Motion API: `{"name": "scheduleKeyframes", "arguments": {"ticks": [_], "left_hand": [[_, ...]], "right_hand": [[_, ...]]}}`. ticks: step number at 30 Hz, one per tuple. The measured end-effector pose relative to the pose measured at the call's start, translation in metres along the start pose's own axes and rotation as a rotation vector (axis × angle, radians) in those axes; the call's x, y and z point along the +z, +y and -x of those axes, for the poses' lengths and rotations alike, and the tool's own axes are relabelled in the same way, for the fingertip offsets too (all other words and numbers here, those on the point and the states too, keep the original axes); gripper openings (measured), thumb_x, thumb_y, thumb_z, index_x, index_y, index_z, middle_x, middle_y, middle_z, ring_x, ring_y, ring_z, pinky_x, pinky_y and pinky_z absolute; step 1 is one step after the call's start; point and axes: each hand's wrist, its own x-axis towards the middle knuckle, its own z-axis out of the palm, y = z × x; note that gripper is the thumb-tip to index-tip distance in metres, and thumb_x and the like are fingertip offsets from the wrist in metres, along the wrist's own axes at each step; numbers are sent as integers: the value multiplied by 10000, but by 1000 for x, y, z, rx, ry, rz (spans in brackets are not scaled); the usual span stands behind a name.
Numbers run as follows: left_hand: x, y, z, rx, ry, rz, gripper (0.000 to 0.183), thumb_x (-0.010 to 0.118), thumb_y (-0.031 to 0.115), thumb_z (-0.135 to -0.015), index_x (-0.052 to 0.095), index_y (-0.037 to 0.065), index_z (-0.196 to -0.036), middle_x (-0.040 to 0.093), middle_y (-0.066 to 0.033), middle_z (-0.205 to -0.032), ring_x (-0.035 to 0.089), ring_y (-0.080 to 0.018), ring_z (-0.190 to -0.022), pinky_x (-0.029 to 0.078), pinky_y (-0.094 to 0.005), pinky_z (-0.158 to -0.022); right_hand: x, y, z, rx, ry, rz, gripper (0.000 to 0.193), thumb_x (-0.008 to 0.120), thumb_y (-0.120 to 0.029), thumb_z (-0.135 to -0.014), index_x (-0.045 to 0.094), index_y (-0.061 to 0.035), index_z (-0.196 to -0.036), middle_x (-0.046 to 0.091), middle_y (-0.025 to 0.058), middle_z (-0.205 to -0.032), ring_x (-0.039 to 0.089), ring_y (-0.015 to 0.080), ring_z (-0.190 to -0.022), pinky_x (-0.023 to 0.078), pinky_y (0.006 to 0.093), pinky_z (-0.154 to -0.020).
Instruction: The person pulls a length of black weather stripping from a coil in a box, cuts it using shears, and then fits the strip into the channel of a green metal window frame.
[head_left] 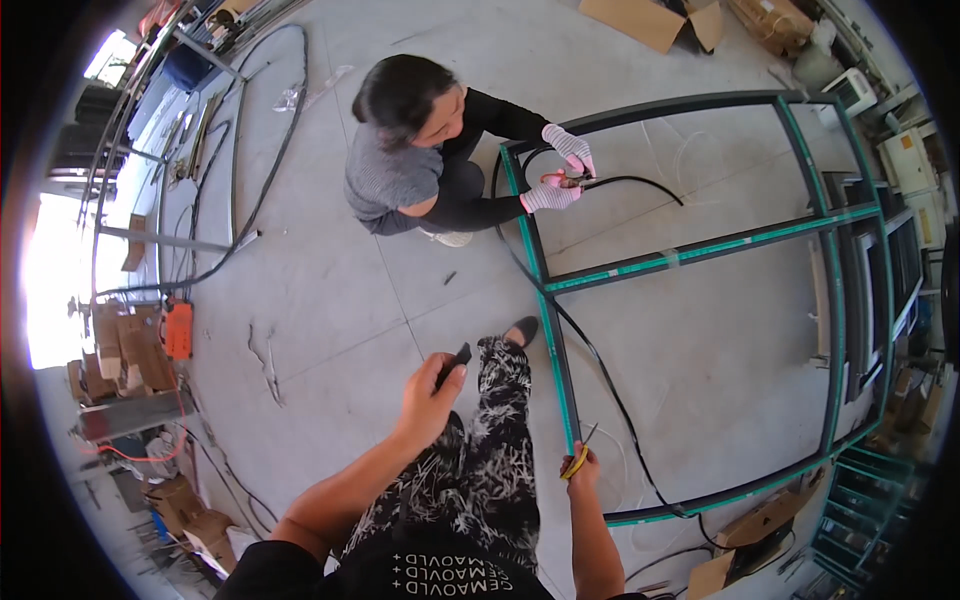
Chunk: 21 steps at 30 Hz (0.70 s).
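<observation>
My left hand is closed around a short black piece, perhaps a strip offcut, whose end sticks up past my thumb. My right hand grips yellow-handled scissors, their blades pointing up beside the near left side of a large dark frame with green strips along it. A long black strip runs loosely across that frame. Across from me, a crouching person in striped gloves holds a red-handled tool and the end of a black strip.
A small black scrap lies on the grey floor. An orange case and cardboard boxes stand at the left. More cardboard lies by the frame's near edge. Metal racking lines the left side.
</observation>
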Motion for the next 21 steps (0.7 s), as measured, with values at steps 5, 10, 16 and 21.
{"name": "scheduleKeyframes", "arguments": {"ticks": [5,10,16,21], "left_hand": [[41,22,-88,14,-137,-137,208,578,209,-929,546,10,-977,530,-29,-719,447,-118,-641,394,-277,-591],[58,35,-149,-89,-228,-172,189,572,199,-939,559,17,-993,509,36,-749,420,-58,-679,369,-229,-597],[73,6,-202,-248,-333,-126,163,559,209,-953,553,47,-941,464,67,-720,389,-31,-635,340,-211,-560],[59,-12,-221,-287,-391,-192,254,565,244,-944,549,-3,-999,561,-45,-781,480,-114,-687,425,-274,-633]], "right_hand": [[92,-65,-9,25,-78,3,365,728,-346,-823,549,-83,-1002,560,49,-633,525,154,-471,432,282,-417],[150,-93,-11,70,-105,90,341,731,-355,-820,605,-98,-1006,561,25,-639,525,116,-482,436,253,-427],[181,-90,-24,133,61,-52,366,735,-349,-817,607,-95,-1048,562,23,-644,522,115,-481,429,247,-416],[203,-71,-25,170,99,-88,389,740,-374,-807,597,-89,-1029,556,26,-634,514,122,-463,423,258,-404]]}}
